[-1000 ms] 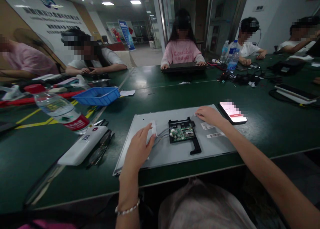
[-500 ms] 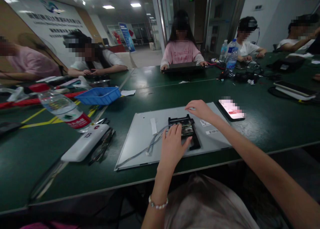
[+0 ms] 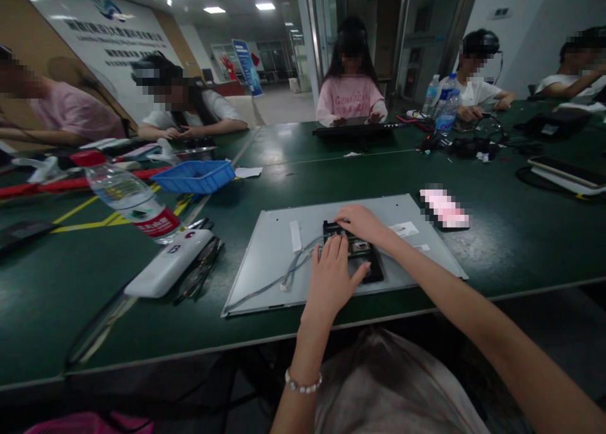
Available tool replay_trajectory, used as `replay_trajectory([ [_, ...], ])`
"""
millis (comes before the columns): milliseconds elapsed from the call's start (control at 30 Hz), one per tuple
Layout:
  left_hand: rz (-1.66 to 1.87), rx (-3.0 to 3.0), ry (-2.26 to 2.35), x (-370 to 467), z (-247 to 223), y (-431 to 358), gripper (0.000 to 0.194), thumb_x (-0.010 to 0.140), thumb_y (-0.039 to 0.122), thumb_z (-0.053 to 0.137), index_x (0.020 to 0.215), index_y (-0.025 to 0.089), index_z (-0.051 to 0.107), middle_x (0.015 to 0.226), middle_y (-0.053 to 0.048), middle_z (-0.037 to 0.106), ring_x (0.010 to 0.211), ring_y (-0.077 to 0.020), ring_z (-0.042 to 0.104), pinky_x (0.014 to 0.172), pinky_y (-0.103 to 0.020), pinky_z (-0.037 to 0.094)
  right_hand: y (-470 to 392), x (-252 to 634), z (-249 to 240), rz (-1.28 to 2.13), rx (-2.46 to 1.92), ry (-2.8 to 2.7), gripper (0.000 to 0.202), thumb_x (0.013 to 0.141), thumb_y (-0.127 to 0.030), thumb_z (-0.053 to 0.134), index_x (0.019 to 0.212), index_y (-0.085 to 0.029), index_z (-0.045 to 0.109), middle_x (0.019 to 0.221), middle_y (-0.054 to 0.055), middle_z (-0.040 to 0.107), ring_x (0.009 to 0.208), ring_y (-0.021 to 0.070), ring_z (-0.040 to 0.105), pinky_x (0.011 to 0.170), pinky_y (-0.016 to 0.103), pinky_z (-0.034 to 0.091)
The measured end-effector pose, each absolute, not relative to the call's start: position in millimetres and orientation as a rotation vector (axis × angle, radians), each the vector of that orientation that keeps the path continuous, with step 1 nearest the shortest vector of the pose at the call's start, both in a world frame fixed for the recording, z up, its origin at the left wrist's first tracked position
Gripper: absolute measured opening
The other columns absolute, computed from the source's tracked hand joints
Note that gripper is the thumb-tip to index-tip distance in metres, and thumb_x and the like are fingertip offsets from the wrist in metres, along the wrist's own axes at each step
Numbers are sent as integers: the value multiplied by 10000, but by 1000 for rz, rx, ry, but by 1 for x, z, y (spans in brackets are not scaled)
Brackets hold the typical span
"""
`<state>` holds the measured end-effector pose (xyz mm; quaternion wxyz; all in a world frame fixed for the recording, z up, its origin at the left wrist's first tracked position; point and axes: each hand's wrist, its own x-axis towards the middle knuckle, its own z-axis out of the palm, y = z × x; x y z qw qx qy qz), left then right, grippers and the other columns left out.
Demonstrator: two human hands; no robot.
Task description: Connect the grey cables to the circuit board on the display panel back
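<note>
A grey metal display panel [image 3: 265, 244] lies back side up on the green table. On it sits a black plastic bracket [image 3: 375, 271] with a small circuit board [image 3: 360, 247] inside. My left hand [image 3: 330, 279] rests over the bracket's left side, fingers and thumb spread. At the bracket's far edge, my right hand [image 3: 363, 224] touches down with bent fingers drawn together; what lies under its fingertips is hidden. Grey cables [image 3: 290, 273] run from beneath my left hand across the panel to its near left corner.
Left of the panel are a white power bank [image 3: 170, 263], eyeglasses [image 3: 201, 270], a tilted water bottle [image 3: 135, 197] and a blue tray [image 3: 194, 178]. A phone [image 3: 445, 208] lies to the right. Several people sit around the table; one opposite touches a dark flat panel [image 3: 357, 129].
My right hand has come down and left onto the bracket's far edge. My left hand stays over the bracket. The view has shifted slightly, and the person opposite has lowered their dark panel.
</note>
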<state>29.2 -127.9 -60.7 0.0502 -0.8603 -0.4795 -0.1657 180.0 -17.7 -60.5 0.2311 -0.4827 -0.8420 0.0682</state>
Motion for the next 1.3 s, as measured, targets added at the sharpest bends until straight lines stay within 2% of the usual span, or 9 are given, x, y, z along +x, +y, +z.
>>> replay_trajectory([
  [300,-545,-2612,-1436,28,-65,-128,574,928,452,416,1374,93,385,1405,-171,455,1324,-295,385,1104,-527,262,-25,176,-55,184,-1333,-2354,235,895,-166,506,1034,-148,695,1052,106,674,999,197,599,883,291,440],
  [533,-569,-2607,-1421,27,-61,-129,530,951,391,390,1397,107,350,1441,-152,418,1384,-269,299,1132,-512,224,-41,213,-33,147,-1343,-2307,295,892,-192,510,1152,-139,640,1147,126,639,1097,226,568,958,346,423],
  [667,-610,-2618,-1409,36,-53,-134,471,953,352,393,1373,139,385,1431,-139,434,1386,-262,299,1142,-520,197,-64,273,-37,198,-1524,-2230,269,850,-177,546,1086,-156,674,1098,106,667,1051,238,595,944,370,436],
  [800,-685,-2674,-1394,55,-52,-143,436,956,346,391,1350,159,402,1396,-127,473,1369,-252,329,1140,-521,208,-83,313,-59,362,-1694,-2065,255,815,-247,612,1047,-173,688,1076,99,671,929,218,633,843,355,490],
  [967,-702,-2718,-1411,66,-61,-145,425,956,338,391,1338,152,403,1384,-125,479,1357,-248,350,1135,-508,234,-85,312,-68,435,-1673,-2017,239,775,-210,640,1005,-172,691,1021,91,669,849,187,639,791,319,502],
  [1067,-725,-2713,-1411,64,-64,-143,437,954,341,399,1344,145,392,1385,-136,475,1359,-254,346,1132,-505,243,-81,306,-65,518,-1655,-2025,144,765,-169,629,893,-173,695,912,68,683,817,179,641,784,305,501],
  [1133,-731,-2712,-1412,63,-65,-143,439,954,342,400,1345,141,390,1386,-139,474,1356,-256,351,1133,-505,241,-79,304,-64,535,-1639,-2022,103,765,-161,620,844,-172,684,906,63,677,794,171,641,775,298,501],
  [1300,-758,-2706,-1453,63,-66,-144,510,944,351,425,1382,108,327,1394,-157,460,1346,-254,365,1138,-485,248,-80,303,-65,485,-1598,-1997,297,770,-139,600,1059,-179,655,1092,85,647,745,142,634,769,293,501],
])
